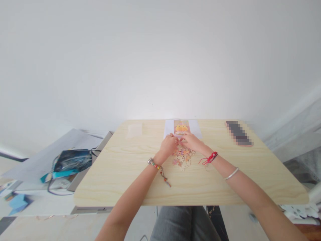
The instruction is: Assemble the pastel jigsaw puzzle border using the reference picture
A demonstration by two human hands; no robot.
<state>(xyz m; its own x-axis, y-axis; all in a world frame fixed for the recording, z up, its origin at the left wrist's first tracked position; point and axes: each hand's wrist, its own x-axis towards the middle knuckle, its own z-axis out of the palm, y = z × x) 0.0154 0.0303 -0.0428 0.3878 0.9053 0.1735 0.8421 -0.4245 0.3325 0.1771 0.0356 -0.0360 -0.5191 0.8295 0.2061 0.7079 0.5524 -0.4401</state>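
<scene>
Two hands meet over a heap of jigsaw pieces

The left hand (170, 144) and right hand (192, 142) come together above the far part of a loose pile of puzzle pieces (184, 158), their fingertips close to one another. Both hands are partly closed, with fingers bent inward; whether either pinches a piece cannot be told, since the fingertips are too small and crowded. Most of the heap lies just below and between the hands, on the near side, in a mix of pink, orange and pale cream pieces.

Just beyond the fingers lies a white sheet (169, 128) bearing a printed picture (181, 127) with a yellow-orange figure. Farther off, beyond the left hand and to its left, is a pale, thin square (134, 130). Well to the right of the right hand, a dark phone (238, 133) with a pixelated surface rests on the light wooden table (120, 167). A beaded bracelet (157, 166) circles the left wrist; a red cord (213, 156) circles the right.
</scene>
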